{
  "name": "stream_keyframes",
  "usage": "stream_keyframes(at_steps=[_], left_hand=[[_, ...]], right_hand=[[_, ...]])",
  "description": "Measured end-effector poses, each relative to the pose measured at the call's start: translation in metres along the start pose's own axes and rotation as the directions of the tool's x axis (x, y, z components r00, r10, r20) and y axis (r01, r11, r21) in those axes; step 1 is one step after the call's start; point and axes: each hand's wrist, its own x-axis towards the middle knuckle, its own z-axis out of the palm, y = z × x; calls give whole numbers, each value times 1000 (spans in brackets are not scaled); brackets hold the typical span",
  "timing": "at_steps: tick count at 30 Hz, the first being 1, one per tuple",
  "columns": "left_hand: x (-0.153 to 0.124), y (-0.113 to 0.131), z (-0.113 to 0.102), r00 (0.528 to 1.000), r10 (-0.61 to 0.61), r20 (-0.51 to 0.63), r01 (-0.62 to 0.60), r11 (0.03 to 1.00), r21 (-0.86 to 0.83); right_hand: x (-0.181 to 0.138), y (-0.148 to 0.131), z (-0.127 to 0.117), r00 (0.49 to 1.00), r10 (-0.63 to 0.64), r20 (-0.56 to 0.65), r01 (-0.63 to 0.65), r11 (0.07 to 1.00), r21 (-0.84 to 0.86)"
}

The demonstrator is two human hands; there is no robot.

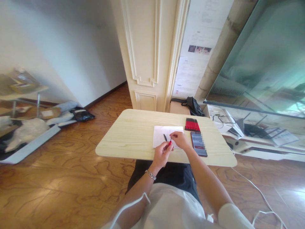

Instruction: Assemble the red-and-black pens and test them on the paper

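Note:
My left hand (164, 150) is closed around the red barrel of a pen (170, 143), held upright just above a white paper sheet (158, 132). From the top of the barrel a thin dark piece, which looks like the refill, sticks up. At that thin piece the fingertips of my right hand (180, 140) are pinched together. On the sheet, left of the barrel, lies a black pen part (165, 137). A row of several red pens with black ends (192, 124) lies side by side beyond my right hand. Next to my right wrist is a phone (199, 144).
The light wooden table (124, 136) has rounded corners and stands close before my lap. Behind it are a cream panelled door (145, 41) and a black bag (194, 106). On the right stands a white cabinet (262, 148) under a large screen. A white cable (252, 184) crosses the floor.

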Motion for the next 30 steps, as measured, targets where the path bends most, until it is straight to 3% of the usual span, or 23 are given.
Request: stream_keyframes(at_steps=[2,5,21,30], left_hand=[[0,-1,-1,1000,2,2,-2,1000,4],[-1,0,-2,1000,-1,2,1,1000,11],[0,3,0,1000,17,-11,-17,1000,23],[-1,2,1,1000,8,-25,-8,1000,18]], right_hand=[[10,-3,7,999,22,33,-16,985,-174],[18,-10,13,996,33,81,-8,957,-289],[34,-11,25,982,27,187,56,904,-424],[29,-18,31,977,90,193,23,856,-516]])
